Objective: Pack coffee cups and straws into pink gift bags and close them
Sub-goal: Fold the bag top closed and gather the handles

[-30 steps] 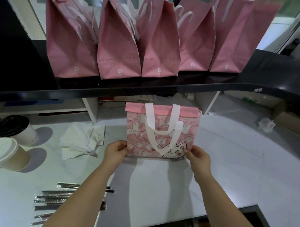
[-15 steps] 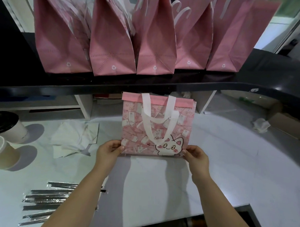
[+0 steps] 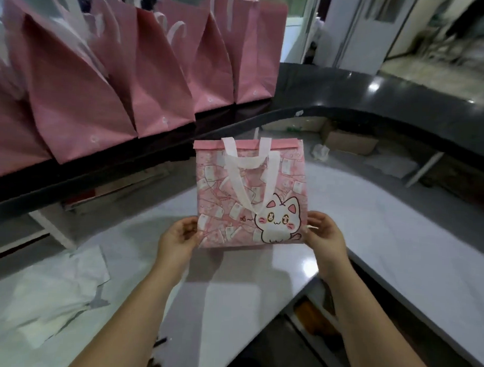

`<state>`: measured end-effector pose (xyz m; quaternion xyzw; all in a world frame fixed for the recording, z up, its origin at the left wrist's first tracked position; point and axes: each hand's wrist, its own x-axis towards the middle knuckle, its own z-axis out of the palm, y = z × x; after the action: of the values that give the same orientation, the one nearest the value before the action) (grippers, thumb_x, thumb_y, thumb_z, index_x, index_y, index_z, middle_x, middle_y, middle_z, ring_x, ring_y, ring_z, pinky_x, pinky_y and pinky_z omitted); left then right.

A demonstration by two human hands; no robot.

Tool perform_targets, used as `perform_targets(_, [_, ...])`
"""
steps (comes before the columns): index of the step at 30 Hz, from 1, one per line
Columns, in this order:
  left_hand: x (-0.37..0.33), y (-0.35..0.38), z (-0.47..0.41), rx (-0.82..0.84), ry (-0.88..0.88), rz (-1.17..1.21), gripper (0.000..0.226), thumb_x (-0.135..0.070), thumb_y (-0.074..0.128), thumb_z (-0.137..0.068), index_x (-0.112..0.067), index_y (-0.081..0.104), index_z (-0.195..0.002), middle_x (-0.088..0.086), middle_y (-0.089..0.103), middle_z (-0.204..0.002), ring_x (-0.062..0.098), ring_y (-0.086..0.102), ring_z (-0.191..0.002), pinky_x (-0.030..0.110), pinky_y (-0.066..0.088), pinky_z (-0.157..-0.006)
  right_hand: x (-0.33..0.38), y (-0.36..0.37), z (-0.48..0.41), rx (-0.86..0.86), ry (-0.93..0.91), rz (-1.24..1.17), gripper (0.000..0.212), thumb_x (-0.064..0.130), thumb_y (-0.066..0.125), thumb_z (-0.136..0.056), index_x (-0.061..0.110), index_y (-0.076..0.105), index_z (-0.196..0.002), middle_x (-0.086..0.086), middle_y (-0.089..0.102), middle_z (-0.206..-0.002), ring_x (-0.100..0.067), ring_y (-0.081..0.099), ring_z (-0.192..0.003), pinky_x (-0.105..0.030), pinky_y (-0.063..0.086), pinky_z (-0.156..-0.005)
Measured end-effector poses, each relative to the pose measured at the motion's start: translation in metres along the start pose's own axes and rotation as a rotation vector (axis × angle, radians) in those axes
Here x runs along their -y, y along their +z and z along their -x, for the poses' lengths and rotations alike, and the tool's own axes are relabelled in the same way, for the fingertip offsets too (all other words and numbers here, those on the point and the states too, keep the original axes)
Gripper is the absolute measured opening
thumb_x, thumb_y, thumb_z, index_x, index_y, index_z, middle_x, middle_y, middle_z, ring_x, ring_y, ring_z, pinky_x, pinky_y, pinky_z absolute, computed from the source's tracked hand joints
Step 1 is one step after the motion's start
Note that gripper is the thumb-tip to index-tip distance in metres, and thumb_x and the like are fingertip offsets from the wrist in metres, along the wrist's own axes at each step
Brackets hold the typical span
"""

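Two hands: both clamped on the cat bag (image 3: 248,200), one at each lower corner.
Left hand (image 3: 178,236): fingers curled round the bag's lower left corner, the same grip as a second ago.
Right hand (image 3: 325,238): thumb and fingers pinching the lower right corner, grip unchanged.
Cat bag, place: centre of frame, upright, printed face toward me.
Change: a second ago its base sat on the white counter (image 3: 357,215). Now it appears raised just clear, with a shadow under it.
View: my camera has swung right, so the bag sits farther right along the counter than before.
Top of bag: pink band folded flat across the top, white handles (image 3: 235,177) hanging down the front. It looks closed.
Contents: hidden, I cannot tell what is inside.
Plain bags (image 3: 162,79): a row standing on the black shelf (image 3: 334,87), upper left of frame.
Cups and straws: at the left edge earlier, now out of frame.
White paper (image 3: 53,292): crumpled, lower left, on the counter.
Meaning for task: I judge this bag finished and being carried off, probably up to the row. The next bag would need the cups back in view.
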<state>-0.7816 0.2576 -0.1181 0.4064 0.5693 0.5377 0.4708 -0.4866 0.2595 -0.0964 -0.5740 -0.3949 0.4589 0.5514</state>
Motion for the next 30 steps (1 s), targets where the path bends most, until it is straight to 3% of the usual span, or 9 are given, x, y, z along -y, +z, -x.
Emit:
perform_targets(3, [-0.009,0.033,0.002,0.2,0.001,0.02,0.035,0.015,0.06,-0.084,-0.01,0.063,-0.108,0.0,0.069,-0.096,0.0,0.066,-0.077,0.013,0.053,-0.066,0.007,-0.037,0.028,-0.109,0.042,0.027,0.034,-0.004,0.065,-0.086,0.017,0.064,-0.114,-0.01,0.067,-0.11,-0.028,0.069,-0.096,-0.044,0.06,-0.078])
perform_targets(6, [-0.017,0.066,0.006,0.38,-0.02,0.01,0.044,0.019,0.055,-0.085,-0.014,0.06,-0.114,0.0,0.067,-0.098,0.01,0.063,-0.083,0.017,0.054,-0.07,0.015,-0.071,0.056,-0.229,0.105,0.006,0.034,-0.001,0.062,-0.088,0.026,0.066,-0.108,-0.002,0.069,-0.106,-0.022,0.071,-0.092,-0.036,0.061,-0.07])
perform_targets(9, [-0.03,0.118,0.017,0.564,-0.032,0.005,0.048,0.021,0.051,-0.085,-0.017,0.061,-0.113,-0.001,0.066,-0.098,0.01,0.063,-0.082,0.019,0.054,-0.064,0.031,-0.117,0.09,-0.369,0.077,-0.021,0.033,-0.001,0.061,-0.089,0.028,0.066,-0.104,-0.003,0.068,-0.107,-0.022,0.07,-0.093,-0.031,0.059,-0.067])
perform_targets(12, [-0.051,0.177,0.036,0.725,-0.059,0.011,0.054,0.021,0.055,-0.081,-0.027,0.063,-0.104,0.002,0.068,-0.102,0.018,0.066,-0.086,0.027,0.055,-0.063,0.051,-0.168,0.123,-0.49,0.007,-0.042,0.036,-0.006,0.06,-0.087,0.026,0.065,-0.104,-0.008,0.066,-0.109,-0.026,0.069,-0.097,-0.037,0.059,-0.074])
perform_targets(15, [-0.073,0.238,0.063,0.852,-0.097,0.019,0.045,0.013,0.061,-0.082,-0.025,0.063,-0.106,0.006,0.07,-0.104,0.023,0.069,-0.09,0.029,0.057,-0.064,0.07,-0.219,0.157,-0.601,-0.071,-0.052,0.039,-0.009,0.061,-0.085,0.024,0.066,-0.106,-0.011,0.065,-0.112,-0.031,0.066,-0.101,-0.046,0.058,-0.082])
perform_targets(24, [-0.111,0.409,0.204,1.23,-0.091,0.036,0.037,0.005,0.063,-0.088,-0.023,0.064,-0.112,0.002,0.071,-0.106,0.019,0.072,-0.089,0.027,0.058,-0.063,0.102,-0.388,0.286,-0.853,-0.242,-0.127,0.041,-0.015,0.057,-0.085,0.014,0.063,-0.114,-0.012,0.067,-0.108,-0.031,0.066,-0.1,-0.035,0.058,-0.071])
perform_targets(30, [-0.131,0.519,0.327,1.489,0.0,0.028,0.042,0.004,0.064,-0.087,-0.024,0.062,-0.118,0.007,0.068,-0.114,0.024,0.069,-0.1,0.037,0.058,-0.077,0.13,-0.5,0.385,-0.978,-0.325,-0.123,0.039,-0.006,0.064,-0.08,0.022,0.066,-0.107,-0.007,0.07,-0.105,-0.022,0.069,-0.091,-0.038,0.06,-0.071])
